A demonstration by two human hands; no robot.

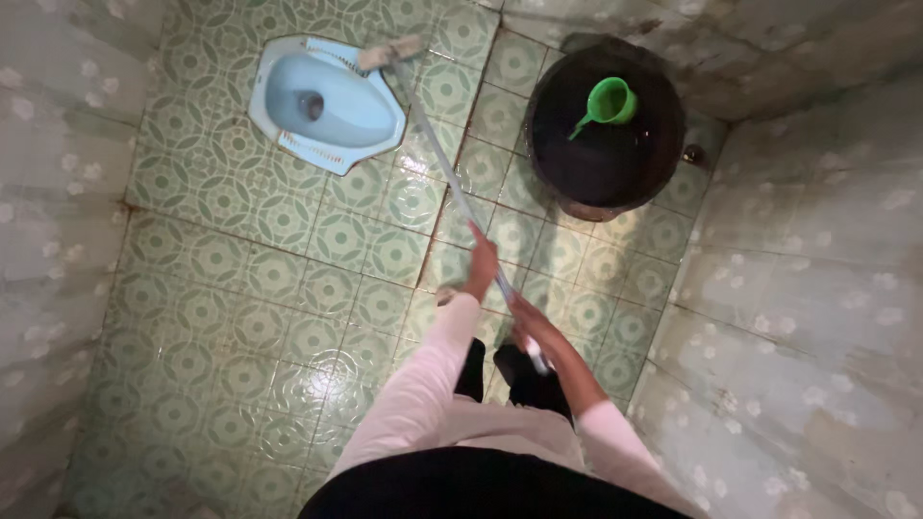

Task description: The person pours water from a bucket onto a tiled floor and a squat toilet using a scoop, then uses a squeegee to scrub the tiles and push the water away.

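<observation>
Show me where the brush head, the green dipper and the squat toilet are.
brush head (391,52), head view, middle of the bristle block.
green dipper (611,100), head view, on its cup.
squat toilet (288,144), head view, front rim.

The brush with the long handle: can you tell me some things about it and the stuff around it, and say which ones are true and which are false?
1. Both hands hold the long handle. True: the left hand grips higher up, the right hand near the end.
2. The brush head rests in the middle of the floor. False: it sits at the rim of the blue squat toilet.
3. A green scoop is in the dark bucket. True.
4. The bucket stands left of the toilet. False: it stands to the right, in the corner.
5. The floor tiles are plain red. False: they are green with a pattern.
</observation>
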